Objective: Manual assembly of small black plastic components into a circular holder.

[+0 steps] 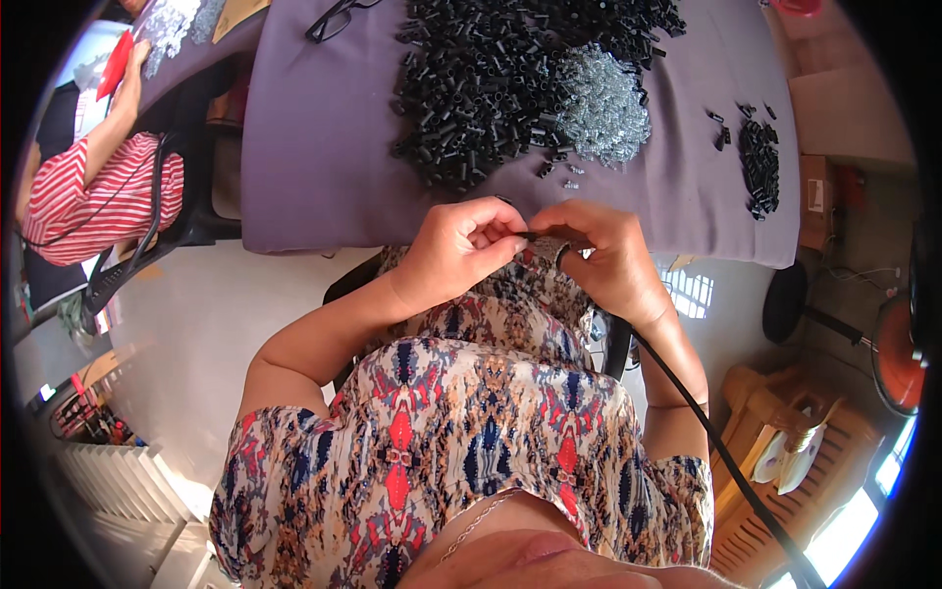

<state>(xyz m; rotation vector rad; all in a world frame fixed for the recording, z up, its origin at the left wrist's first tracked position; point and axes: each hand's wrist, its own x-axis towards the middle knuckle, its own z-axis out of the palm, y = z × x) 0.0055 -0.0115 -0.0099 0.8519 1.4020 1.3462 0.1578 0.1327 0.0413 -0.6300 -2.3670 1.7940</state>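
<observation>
L hand [456, 245] & R hand [606, 250] pinch small black pc [532, 235] btwn fingertips (detail tiny); prob best held straight, w/ light grip

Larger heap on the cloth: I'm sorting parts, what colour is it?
The larger heap is black, in the head view.

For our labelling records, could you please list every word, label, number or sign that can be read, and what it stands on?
Nothing here reads clearly enough to quote.
White label on the brown carton: too small to read.
Black tubes and clear pieces: no text can be made out.
Dark piece between left hand and right hand: none visible.
</observation>
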